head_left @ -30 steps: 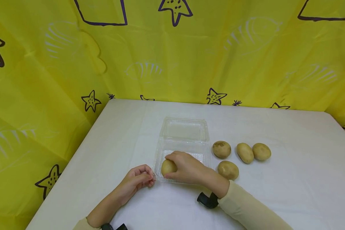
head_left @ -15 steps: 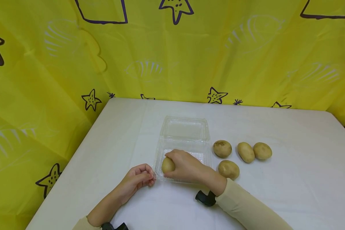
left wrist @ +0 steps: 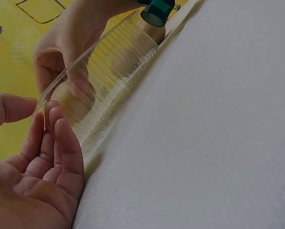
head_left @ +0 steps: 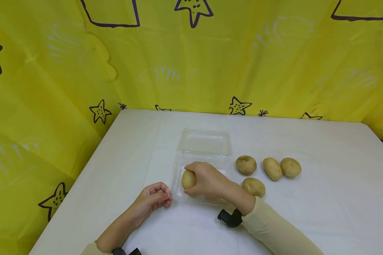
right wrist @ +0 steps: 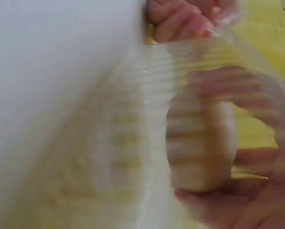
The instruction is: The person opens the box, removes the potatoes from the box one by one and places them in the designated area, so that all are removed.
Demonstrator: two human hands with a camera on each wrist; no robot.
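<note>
A clear plastic clamshell container (head_left: 178,164) lies on the table, its lid (head_left: 205,143) folded back away from me. My left hand (head_left: 154,196) pinches the near left corner of its rim between thumb and fingers, as the left wrist view shows. Inside the base, toward its left side, my right hand (head_left: 209,181) grips a light brown potato (head_left: 188,179), fingers on the far side and thumb on the near side. Through the ribbed container wall (left wrist: 118,52) the left wrist view shows this potato (left wrist: 68,102) too. In the right wrist view, the potato (right wrist: 199,143) is blurred.
Right of the container lie two potatoes, one farther (head_left: 246,165) and one nearer (head_left: 254,187), the nearer one partly behind my right wrist. Another pair, an oblong potato (head_left: 272,169) and a rounder potato (head_left: 290,167), sits farther right. A yellow patterned curtain (head_left: 210,63) borders the white-covered table (head_left: 332,184).
Over the last half second my right hand has shifted slightly away from me and to the right, with the potato in its grip. My left hand stays at the container's corner.
</note>
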